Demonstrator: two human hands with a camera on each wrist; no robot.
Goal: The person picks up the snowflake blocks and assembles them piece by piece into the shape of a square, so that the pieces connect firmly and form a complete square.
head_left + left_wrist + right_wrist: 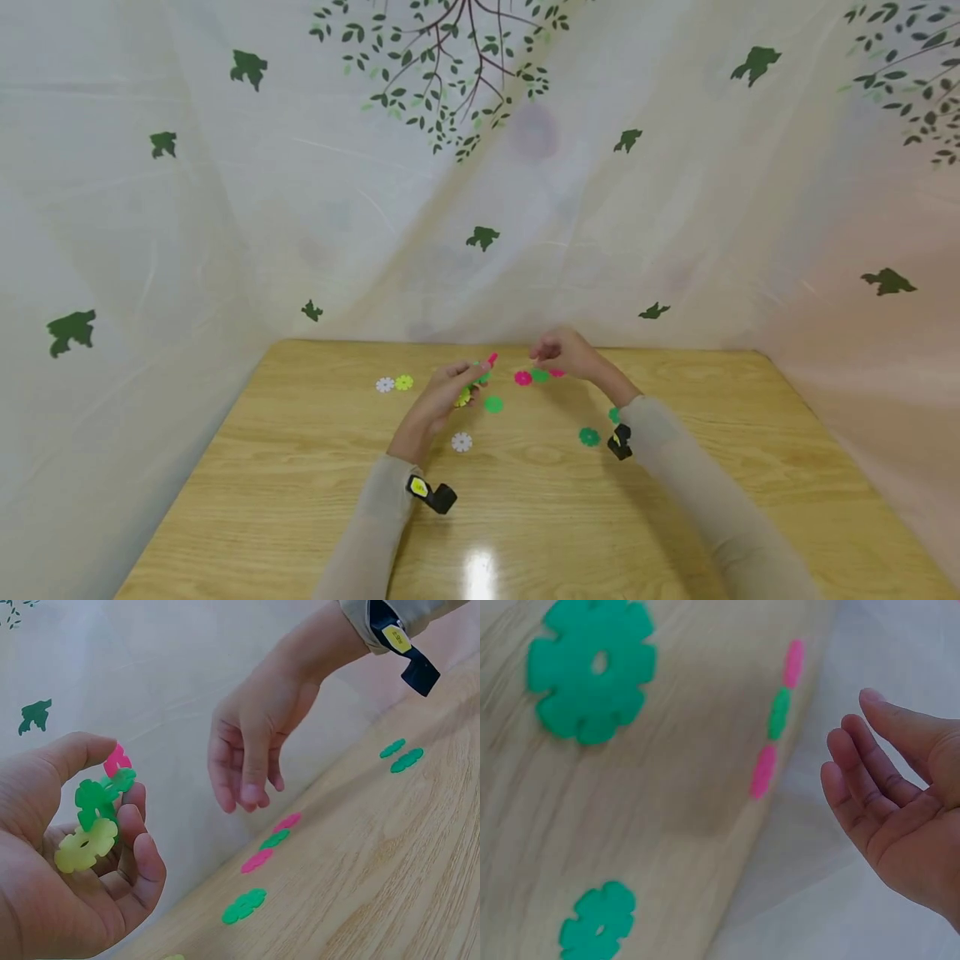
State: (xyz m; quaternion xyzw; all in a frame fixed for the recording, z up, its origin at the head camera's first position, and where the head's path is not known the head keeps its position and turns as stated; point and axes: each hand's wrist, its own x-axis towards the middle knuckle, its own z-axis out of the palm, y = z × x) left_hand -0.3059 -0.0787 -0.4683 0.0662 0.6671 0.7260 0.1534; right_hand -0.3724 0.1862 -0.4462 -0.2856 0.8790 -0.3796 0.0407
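Left grip (pixel 442 393) pinches linked discs (pixel 91 802), probably for steadiness; right grip (pixel 572 353), relaxed and empty, hangs above loose discs (pixel 257 861) on table (pixel 300 500).

Flower-shaped discs (pixel 589 437): smooth, plastic-looking. Tabletop (pixel 525 500): wood-grained, smooth, with a glossy highlight. Backdrop (pixel 375 250): creased, cloth-like sheet. Sleeves (pixel 705 487): matt cloth. Wrist device (pixel 442 498): plastic-looking.

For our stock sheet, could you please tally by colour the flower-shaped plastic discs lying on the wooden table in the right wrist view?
Green flower-shaped plastic discs: 3
Pink flower-shaped plastic discs: 2
Total: 5
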